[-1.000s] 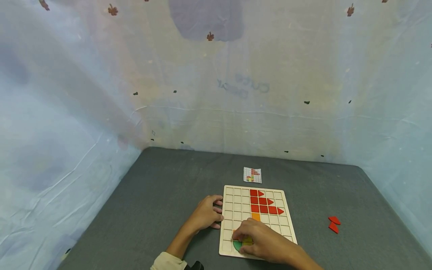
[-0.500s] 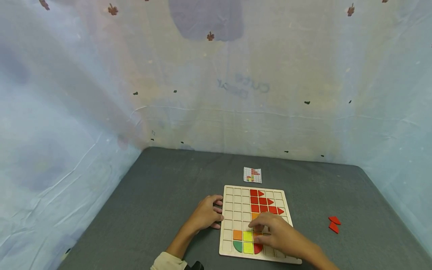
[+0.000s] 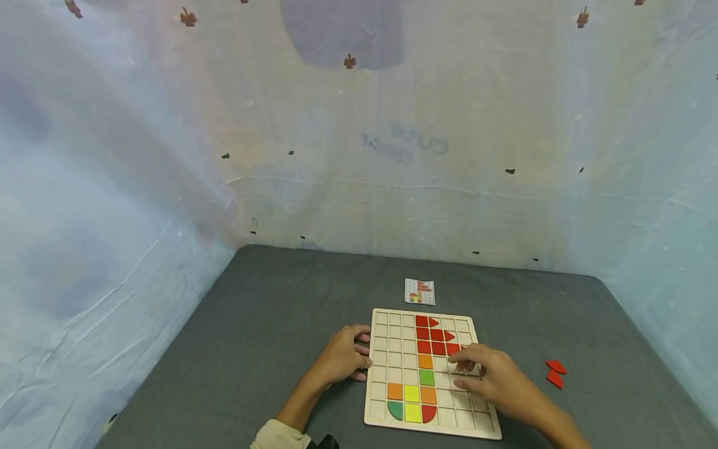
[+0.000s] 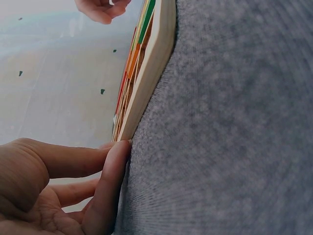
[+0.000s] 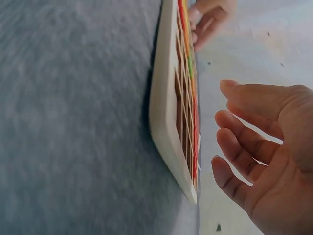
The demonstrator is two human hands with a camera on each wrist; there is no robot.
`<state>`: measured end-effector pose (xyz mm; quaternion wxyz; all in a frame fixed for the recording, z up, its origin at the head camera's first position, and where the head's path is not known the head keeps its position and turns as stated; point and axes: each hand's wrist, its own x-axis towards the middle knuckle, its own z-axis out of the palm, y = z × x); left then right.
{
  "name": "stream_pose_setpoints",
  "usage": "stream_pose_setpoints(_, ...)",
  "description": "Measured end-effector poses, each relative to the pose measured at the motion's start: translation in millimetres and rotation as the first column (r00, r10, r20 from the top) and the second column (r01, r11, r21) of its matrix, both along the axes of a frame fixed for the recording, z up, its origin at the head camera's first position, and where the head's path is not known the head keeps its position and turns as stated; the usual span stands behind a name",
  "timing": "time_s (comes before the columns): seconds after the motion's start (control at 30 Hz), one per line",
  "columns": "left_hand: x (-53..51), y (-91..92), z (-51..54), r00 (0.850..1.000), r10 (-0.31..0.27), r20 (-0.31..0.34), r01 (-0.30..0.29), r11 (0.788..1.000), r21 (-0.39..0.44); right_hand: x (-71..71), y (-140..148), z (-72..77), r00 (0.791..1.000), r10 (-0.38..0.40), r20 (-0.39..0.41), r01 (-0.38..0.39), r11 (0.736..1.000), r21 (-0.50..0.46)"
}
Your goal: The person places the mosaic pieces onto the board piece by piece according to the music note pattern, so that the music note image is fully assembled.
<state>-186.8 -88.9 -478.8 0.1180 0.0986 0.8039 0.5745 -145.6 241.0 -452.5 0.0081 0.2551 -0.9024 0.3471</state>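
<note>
A square wooden grid board (image 3: pixel 387 355) lies on the dark cloth. My left hand (image 3: pixel 342 355) touches its left edge with relaxed fingers; the left wrist view shows the thumb (image 4: pixel 105 191) against that edge. Over the board's right part hovers my right hand (image 3: pixel 493 380), fingers loosely bent and nothing between them. Three rows of red tiles (image 3: pixel 437 347), tipped with red points, fill part of the board's top. Below run an orange tile (image 3: pixel 425 362) and a green tile (image 3: pixel 427 377). Lower down sit orange, yellow (image 3: pixel 412 413) and rounded green (image 3: pixel 395 410) and red (image 3: pixel 429 413) pieces.
Two loose red pieces (image 3: pixel 555 378) lie on the grey-covered table (image 3: pixel 314 287), right of the board. Behind the board rests a small card (image 3: pixel 419 291) printed with a coloured grid pattern. Pale patterned cloth (image 3: pixel 370 206) hangs around the back and sides.
My right hand has moved rightward from the board's lower left pieces to its right side, uncovering the yellow, orange and green pieces. My left hand keeps its place at the edge.
</note>
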Motion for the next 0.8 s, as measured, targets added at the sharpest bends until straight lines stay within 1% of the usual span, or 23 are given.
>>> stream_pose_setpoints(0.2,-0.8,0.9,-0.6,1.0,0.004,0.0,-0.004,1.0,-0.007,0.2,17,0.3,0.998,-0.069,0.007,0.069,0.998,-0.005)
stream_pose_setpoints(0.33,-1.0,0.9,-0.9,1.0,0.005,0.006,-0.005,1.0,-0.003,0.3,28,-1.2,0.992,-0.122,-0.032,0.121,0.992,-0.027)
stream_pose_setpoints(0.43,-0.8,0.8,-1.2,1.0,0.005,0.006,-0.005,1.0,0.0,0.4,34,-3.0,0.982,-0.174,-0.073,0.171,0.984,-0.044)
stream_pose_setpoints(0.6,-0.2,0.8,-1.7,1.0,0.008,0.003,-0.008,1.0,0.002,1.1,47,-4.9,0.963,-0.247,-0.11,0.245,0.969,-0.031)
stream_pose_setpoints(0.7,0.1,0.8,-1.5,1.0,0.01,0.007,-0.01,1.0,0.004,0.1,56,-6.4,0.955,-0.266,-0.132,0.265,0.964,-0.019)
stream_pose_setpoints(0.8,0.4,0.6,-1.2,1.0,0.01,0.011,-0.01,1.0,0.007,-1.3,65,-7.8,0.949,-0.287,-0.13,0.288,0.958,-0.01)
